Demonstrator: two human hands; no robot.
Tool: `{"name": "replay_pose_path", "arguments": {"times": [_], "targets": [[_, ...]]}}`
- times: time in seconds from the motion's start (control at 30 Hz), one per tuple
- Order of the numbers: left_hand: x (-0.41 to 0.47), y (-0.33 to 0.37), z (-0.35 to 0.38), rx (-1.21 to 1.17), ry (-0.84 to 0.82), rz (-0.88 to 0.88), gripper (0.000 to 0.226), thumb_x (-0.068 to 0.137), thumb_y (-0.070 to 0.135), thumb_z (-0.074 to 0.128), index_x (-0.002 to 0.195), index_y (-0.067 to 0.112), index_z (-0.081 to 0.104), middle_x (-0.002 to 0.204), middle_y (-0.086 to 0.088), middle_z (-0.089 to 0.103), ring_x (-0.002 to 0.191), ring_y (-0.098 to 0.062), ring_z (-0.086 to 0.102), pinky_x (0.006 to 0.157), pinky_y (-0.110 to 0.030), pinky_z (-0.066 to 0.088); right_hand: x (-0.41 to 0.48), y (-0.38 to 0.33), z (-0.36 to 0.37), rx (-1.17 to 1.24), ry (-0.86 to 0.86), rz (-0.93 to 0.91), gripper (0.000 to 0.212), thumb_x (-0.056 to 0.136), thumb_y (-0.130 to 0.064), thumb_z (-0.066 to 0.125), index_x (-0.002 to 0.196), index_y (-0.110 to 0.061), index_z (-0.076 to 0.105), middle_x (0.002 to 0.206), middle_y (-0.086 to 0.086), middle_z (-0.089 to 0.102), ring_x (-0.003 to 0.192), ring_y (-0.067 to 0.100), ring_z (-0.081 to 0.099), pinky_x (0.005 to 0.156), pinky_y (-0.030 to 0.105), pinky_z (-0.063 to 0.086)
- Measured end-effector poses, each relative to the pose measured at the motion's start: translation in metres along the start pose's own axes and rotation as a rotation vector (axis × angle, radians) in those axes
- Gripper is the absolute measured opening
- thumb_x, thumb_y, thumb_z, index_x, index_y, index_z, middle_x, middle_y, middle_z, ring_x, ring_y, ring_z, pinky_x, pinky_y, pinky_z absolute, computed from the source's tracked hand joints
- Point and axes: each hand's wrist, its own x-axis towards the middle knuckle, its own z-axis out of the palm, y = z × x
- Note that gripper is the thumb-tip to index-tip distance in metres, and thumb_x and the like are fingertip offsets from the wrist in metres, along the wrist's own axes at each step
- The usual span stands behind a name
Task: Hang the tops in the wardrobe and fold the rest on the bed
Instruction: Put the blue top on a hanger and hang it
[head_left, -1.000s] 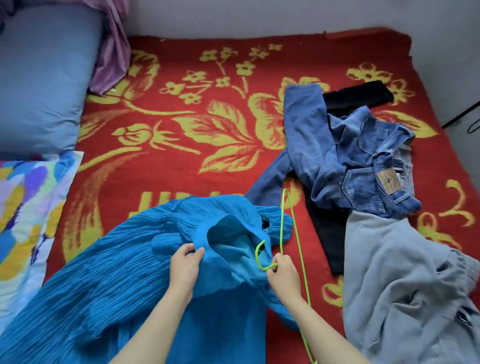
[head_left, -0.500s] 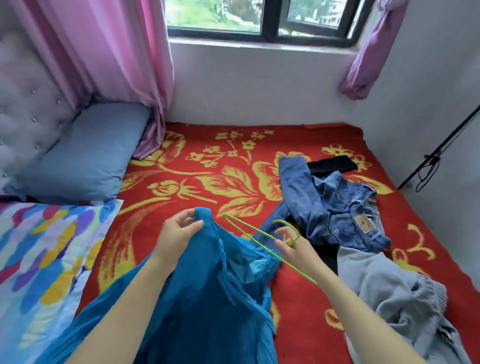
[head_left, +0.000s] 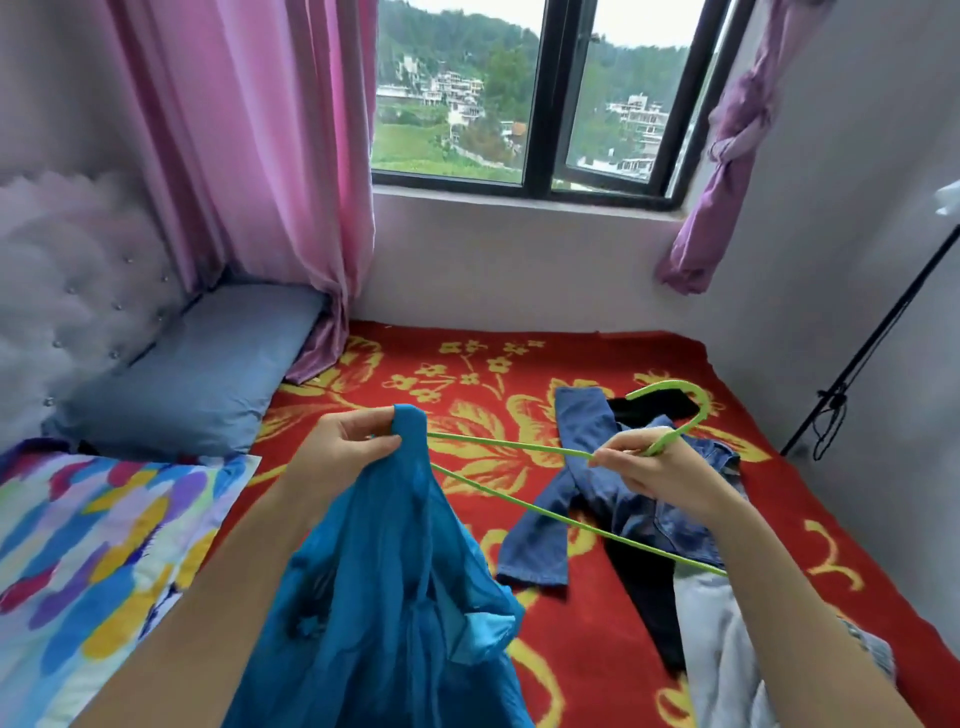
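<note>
Seen from the person's own head, looking down over a bed (head_left: 571, 358) with a red and yellow flowered blanket, under a window at the top of the frame.

In the centre, the left hand (head_left: 345, 447) pinches the top edge of a blue top (head_left: 384, 571) between thumb and curled fingers. It holds the top up, and the cloth hangs towards the bottom of the frame. This probably keeps the opening free and taut for the hanger.

Right of centre, the right hand (head_left: 660, 467) pinches a thin green hanger (head_left: 509, 446) at its neck, fingers closed round it. The hook curves up towards the upper right. One end of the hanger reaches left to the raised edge of the top, just beside the left fingers, and seems to be going into the garment. The other end points to the lower right, clear of the cloth.

Behind and below the right hand, jeans (head_left: 576, 431), a black garment (head_left: 649, 597) and a pale grey garment (head_left: 727, 649) lie unfolded in a heap on the bed.

No wardrobe is in view.
</note>
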Motion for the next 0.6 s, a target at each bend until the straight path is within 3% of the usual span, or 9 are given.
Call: {"name": "replay_pose_path", "arguments": {"times": [0.1,0.2,0.33,0.4,0.47,0.5,0.53,0.6], "targets": [[-0.003,0.008,-0.019,-0.065,0.099,0.015,0.029,0.086,-0.002,0.059,0.102,0.02,0.067,0.1,-0.002,0.069,0.089,-0.019,0.064,0.077,-0.026,0.053,0.002,-0.006,-0.006,0.044,0.028,0.004,0.021,0.086,0.005,0.057,0.069,-0.002,0.065,0.038,-0.008,0.034,0.032,0.002,0.024,0.034,0.011,0.02],[-0.009,0.014,-0.032,-0.128,0.11,0.016,0.028,0.085,-0.004,0.059,0.103,0.016,0.068,0.093,-0.001,0.071,0.08,-0.015,0.066,0.067,-0.019,0.055,0.003,-0.014,-0.007,0.045,-0.028,0.003,0.018,0.087,0.006,0.055,0.072,0.002,0.064,0.037,-0.007,0.033,0.032,0.002,0.025,0.034,0.011,0.021],[-0.021,0.022,-0.031,-0.036,-0.056,0.009,0.03,0.075,-0.004,0.071,0.094,0.02,0.074,0.083,0.005,0.073,0.075,-0.009,0.066,0.065,-0.015,0.053,0.014,-0.016,0.011,0.064,-0.054,-0.032,0.023,0.088,0.005,0.055,0.067,-0.003,0.063,0.039,-0.008,0.036,0.034,0.002,0.027,0.036,0.012,0.023],[-0.026,0.028,-0.027,0.229,-0.073,0.083,0.032,0.079,-0.002,0.069,0.1,0.023,0.071,0.087,0.01,0.071,0.077,-0.004,0.064,0.067,-0.011,0.049,0.022,-0.019,0.027,0.099,-0.069,-0.062,0.022,0.088,0.004,0.055,0.069,-0.004,0.064,0.037,-0.009,0.035,0.034,0.001,0.027,0.036,0.012,0.023],[-0.028,0.035,-0.024,0.802,0.048,0.175,0.024,0.086,0.017,0.065,0.105,0.03,0.07,0.097,0.011,0.068,0.083,-0.004,0.061,0.071,-0.014,0.045,0.027,-0.021,0.041,0.103,-0.09,-0.099,0.022,0.089,0.002,0.055,0.071,-0.006,0.065,0.036,-0.008,0.036,0.033,0.001,0.028,0.036,0.011,0.024],[-0.031,0.041,-0.023,1.155,0.171,0.206,0.02,0.086,0.032,0.063,0.106,0.032,0.07,0.101,0.008,0.066,0.09,-0.01,0.06,0.074,-0.022,0.044,0.029,-0.022,0.046,0.119,-0.094,-0.113,0.023,0.089,0.002,0.054,0.071,-0.007,0.065,0.035,-0.008,0.037,0.033,0.001,0.029,0.037,0.011,0.024],[-0.034,0.045,-0.024,1.427,0.299,0.252,0.023,0.082,0.043,0.066,0.101,0.031,0.07,0.098,0.004,0.064,0.094,-0.018,0.06,0.071,-0.027,0.045,0.03,-0.022,0.051,0.148,-0.092,-0.123,0.027,0.089,0.002,0.054,0.067,-0.008,0.066,0.035,-0.008,0.037,0.033,0.001,0.029,0.036,0.011,0.024],[-0.031,0.046,-0.03,1.578,0.361,0.404,0.032,0.061,0.045,0.081,0.076,0.018,0.071,0.074,-0.004,0.061,0.077,-0.031,0.06,0.056,-0.033,0.046,0.032,-0.022,0.061,0.209,-0.091,-0.154,0.036,0.087,-0.001,0.056,0.058,-0.019,0.068,0.036,-0.008,0.036,0.032,0.002,0.027,0.036,0.011,0.024]]}}
